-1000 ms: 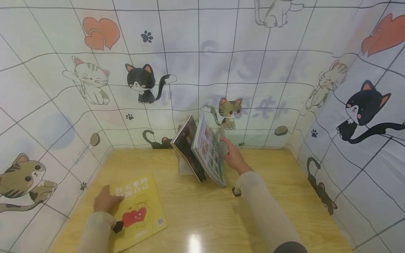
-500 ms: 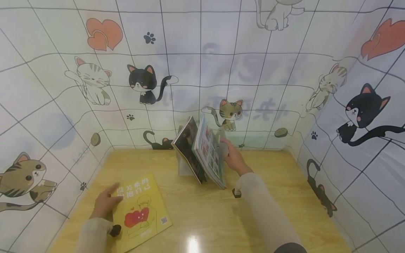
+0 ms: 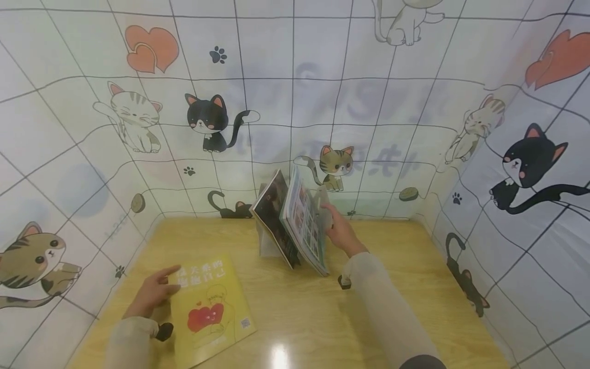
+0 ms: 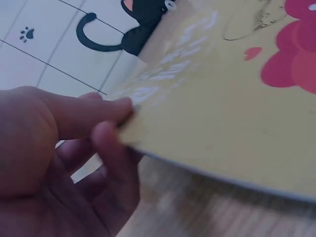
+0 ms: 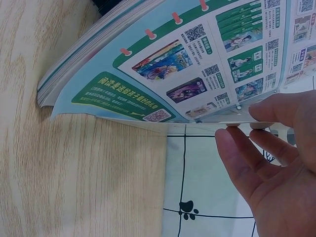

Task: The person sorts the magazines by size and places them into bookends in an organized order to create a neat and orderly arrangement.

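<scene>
A yellow book (image 3: pixel 216 302) with a red heart on its cover lies at the left of the table. My left hand (image 3: pixel 149 294) pinches its edge near the title between thumb and fingers; in the left wrist view that side of the book (image 4: pixel 212 118) is lifted off the table. At the middle back, a dark-covered book (image 3: pixel 276 223) and a thicker magazine (image 3: pixel 301 220) lean leftward in a whitish, see-through book holder (image 3: pixel 269 243). On their right, my right hand (image 3: pixel 341 233) pinches the holder's thin side panel, thumb against one face and fingers on the other.
The wooden table (image 3: pixel 392 307) is walled on three sides by a cat-printed sheet (image 3: pixel 295 92). The holder stands near the back wall. Bare table surface lies between the yellow book and the right forearm.
The yellow book has shifted slightly to the right on the table. My left wrist has drawn a little to the left. My right hand and the holder stay in place.
</scene>
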Available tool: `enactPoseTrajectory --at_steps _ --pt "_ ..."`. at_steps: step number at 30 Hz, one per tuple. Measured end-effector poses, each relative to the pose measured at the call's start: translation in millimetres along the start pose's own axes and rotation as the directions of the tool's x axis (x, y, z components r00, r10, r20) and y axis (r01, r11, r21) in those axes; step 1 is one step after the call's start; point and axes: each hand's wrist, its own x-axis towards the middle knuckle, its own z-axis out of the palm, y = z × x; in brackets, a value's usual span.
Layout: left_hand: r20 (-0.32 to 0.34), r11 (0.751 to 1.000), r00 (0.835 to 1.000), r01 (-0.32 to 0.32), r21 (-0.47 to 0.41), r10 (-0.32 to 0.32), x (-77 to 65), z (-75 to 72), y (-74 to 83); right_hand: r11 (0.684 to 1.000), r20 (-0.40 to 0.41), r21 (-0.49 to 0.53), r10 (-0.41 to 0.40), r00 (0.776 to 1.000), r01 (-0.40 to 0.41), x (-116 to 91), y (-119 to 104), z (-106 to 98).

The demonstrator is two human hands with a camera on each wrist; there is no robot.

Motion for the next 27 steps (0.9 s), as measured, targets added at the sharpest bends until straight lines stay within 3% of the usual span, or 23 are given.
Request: enactPoseTrajectory --at_steps 4,12,19,27 --pt "0.061 0.996 0.998 0.003 -0.086 0.002 -3.3 2.8 12.0 1.0 0.004 -0.007 0.0 1.0 0.0 1 0 0" --pt "0.111 0.991 0.991 -0.053 -0.127 0.067 -4.5 7.0 20.7 1.0 0.009 0.003 -0.002 1.0 0.002 -1 0 1" --pt "0.039 0.98 0.991 -0.119 -0.162 0.127 1.2 12.6 13.1 1.0 0.01 0.011 -0.008 1.0 0.008 -2 0 1" --pt "-0.071 0.96 0.978 -0.206 -0.188 0.196 1.4 21.5 10.9 1.0 0.015 0.008 0.007 1.0 -0.007 -1 0 1"
